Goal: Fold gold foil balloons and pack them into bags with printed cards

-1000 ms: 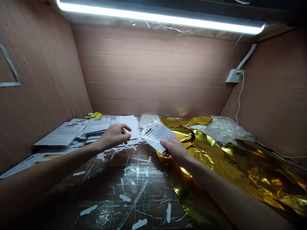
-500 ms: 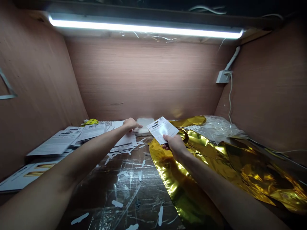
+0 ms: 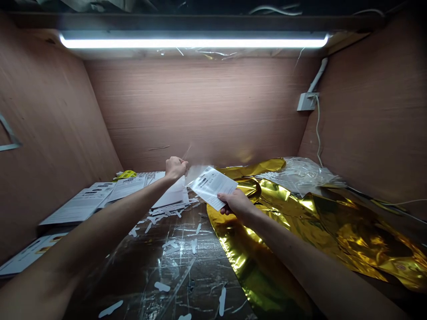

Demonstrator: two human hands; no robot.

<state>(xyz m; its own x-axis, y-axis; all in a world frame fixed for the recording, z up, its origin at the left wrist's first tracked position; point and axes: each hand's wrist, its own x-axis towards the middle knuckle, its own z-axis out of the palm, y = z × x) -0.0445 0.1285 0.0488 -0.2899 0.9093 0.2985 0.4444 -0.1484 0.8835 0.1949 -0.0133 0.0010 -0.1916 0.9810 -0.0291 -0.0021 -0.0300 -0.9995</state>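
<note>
My right hand (image 3: 235, 202) grips a white printed card (image 3: 213, 186) by its near right corner, thumb on top. The card is tilted, with its printed side toward me. Left of it, my left hand (image 3: 176, 168) is closed in a pinch on a thin clear plastic bag (image 3: 195, 166), blurred and nearly see-through. Part of the bag hangs behind and beside the card's left edge; whether the two touch, I cannot tell. Beneath my left hand lies a stack of white cards (image 3: 171, 195).
More printed cards (image 3: 78, 203) are piled along the left wall, near a yellow tape roll (image 3: 126, 174). Gold foil (image 3: 276, 200) covers the right side, with clear plastic (image 3: 300, 175) behind it. Small white paper cut-outs (image 3: 162, 286) litter the dark tabletop (image 3: 207, 275).
My left hand has risen and moved slightly left from the pale pile at the back, lifting the clear bag. The card in my right hand has shifted left and a little lower.
</note>
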